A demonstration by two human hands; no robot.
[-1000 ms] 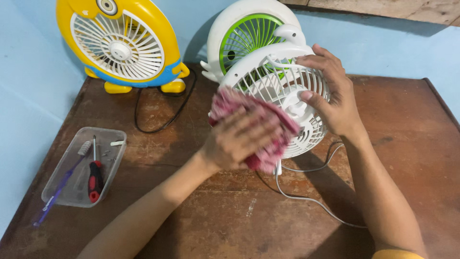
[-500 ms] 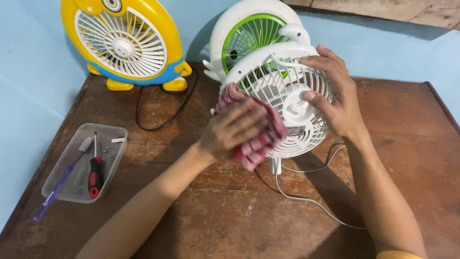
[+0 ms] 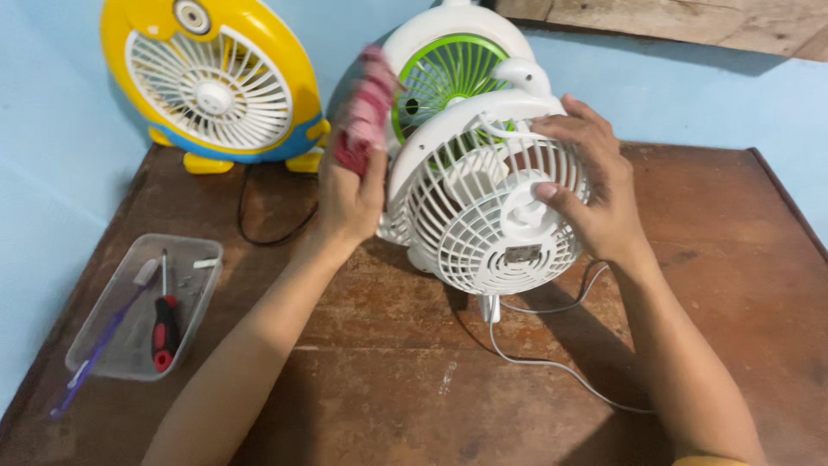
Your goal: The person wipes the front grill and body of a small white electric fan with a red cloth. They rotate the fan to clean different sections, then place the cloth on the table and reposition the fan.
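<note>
Gripping a red-and-pink cloth point(image 3: 365, 103), the left hand point(image 3: 349, 192) is raised beside the left rim of the white fan point(image 3: 483, 207), the fingers closed round the bunched fabric, which sticks up above the fist and is blurred. The right hand point(image 3: 586, 194) is clamped on the same fan from the other side: fingers spread over the top of the wire grille, thumb pressed near the round hub in the middle. The fan stands tilted toward the back middle of the desk point(image 3: 414, 388), its grille facing down toward the camera.

Just behind it, touching or nearly so, stands a second fan with a white body and green grille point(image 3: 448, 73), up against the blue wall point(image 3: 673, 86). At the back left corner of the desk is a yellow and blue fan point(image 3: 216, 82) on little yellow feet, with a black cord point(image 3: 259, 233) looping out in front of it. A white cord point(image 3: 543, 358) runs from under the held fan toward the front right.

Near the left edge lies a clear plastic tray point(image 3: 194, 293). In it I can see a screwdriver with a red and black handle point(image 3: 161, 332), a toothbrush with a purple handle point(image 3: 103, 341) poking out over the near end, and a few small screws point(image 3: 185, 280), too tiny to count.
</note>
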